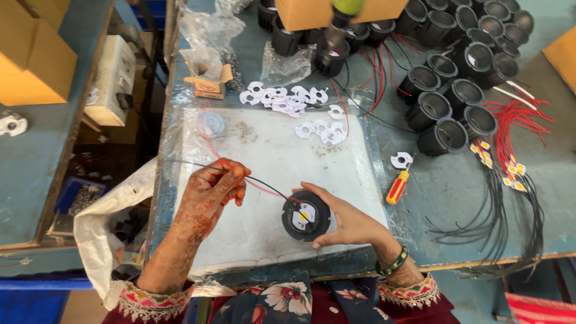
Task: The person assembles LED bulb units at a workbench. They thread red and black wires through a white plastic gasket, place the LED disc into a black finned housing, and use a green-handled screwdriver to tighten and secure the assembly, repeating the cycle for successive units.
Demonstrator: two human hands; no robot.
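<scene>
**Two hands at a round black lamp housing on the white mat**

The right hand (345,219) cups a round black lamp housing (306,216) that lies flat on the white mat (270,156), thumb at its near edge and fingers curved along its far side. Inside the housing sits a white plate with a small yellow square at its middle. The left hand (211,191) is closed narrowly, fingertips pinched on a pair of thin wires (264,185), one black and one red, which run from that hand to the housing's rim.

To the right of the mat, on the blue-grey bench (444,192), lies a screwdriver with a red and yellow handle (397,187), and just above it a single white plastic ring (401,159). More such white rings (288,99) are heaped along the mat's far edge. Further right stands a cluster of black cylindrical housings (456,90), and beside them a bundle of red and black leads (510,168) with small yellow squares at their ends. A small open cardboard box (208,84) rests near the mat's far left corner
</scene>
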